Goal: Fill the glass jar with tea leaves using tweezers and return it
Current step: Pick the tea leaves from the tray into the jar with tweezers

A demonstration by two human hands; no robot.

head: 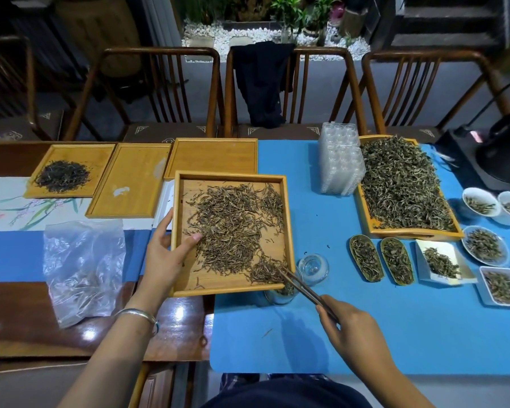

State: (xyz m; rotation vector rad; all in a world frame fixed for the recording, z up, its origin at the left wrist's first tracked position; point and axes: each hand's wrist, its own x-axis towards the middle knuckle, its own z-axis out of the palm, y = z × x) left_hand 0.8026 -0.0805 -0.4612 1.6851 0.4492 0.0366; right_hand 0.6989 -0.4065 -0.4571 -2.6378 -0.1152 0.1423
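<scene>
The worktop [395,334] carries five bamboo trays. Three sit in a row along its far left edge: one with a small dark heap of tea [62,175] and two bare. A fourth, at the far right, is heaped with greenish leaves [401,184]. The fifth, the square tray [186,291] near the middle of the front edge, holds the brown tea leaves [233,228] being worked.

The left hand [162,254] clasps that tray's left rim, thumb resting inside on the wood. The right hand [357,334] pinches the tweezers [306,290]; their tips are narrowed in a clump of leaves at the tray's front right corner, though I cannot tell whether any are caught.

The glass jar [281,295] stands just beside that corner, partly hidden under the rim. Only a thin layer of leaves seems to lie in it, so filling looks barely begun, and closing and returning it remain. What looks like its glass lid [312,267] lies just to the right.

Smaller things: one stack of clear plastic containers, one crumpled plastic bag at the left, two green scoops, and along the right edge about five white dishes of samples.
</scene>
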